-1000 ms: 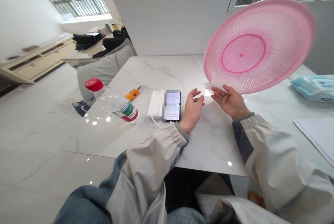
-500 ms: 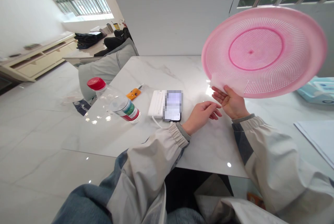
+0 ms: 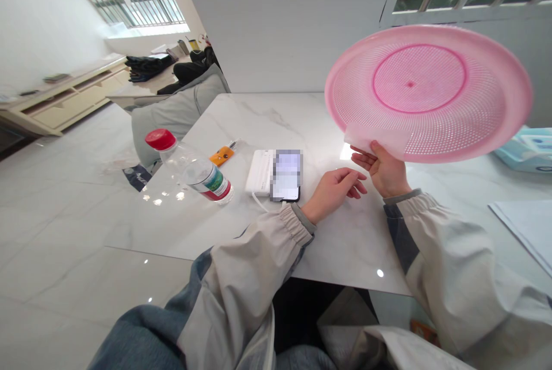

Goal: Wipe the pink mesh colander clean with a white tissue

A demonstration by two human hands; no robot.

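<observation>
A person's right hand (image 3: 382,171) grips a pink plastic sieve (image 3: 431,94) by its lower rim, holding it tilted up above the right side of a marble table (image 3: 353,249), with a white wipe (image 3: 376,141) pressed between palm and mesh. The left hand (image 3: 332,193), empty and loosely curled, hovers just beside it over the tabletop; the hands are apart. Left of center on the table lie a phone (image 3: 287,177) with a blurred screen, a white power bank (image 3: 260,172), an orange tag (image 3: 221,155) and a red-capped plastic bottle (image 3: 194,174) on its side. A blue wipes pack (image 3: 524,151) and paper sheets (image 3: 524,226) sit at far right.
</observation>
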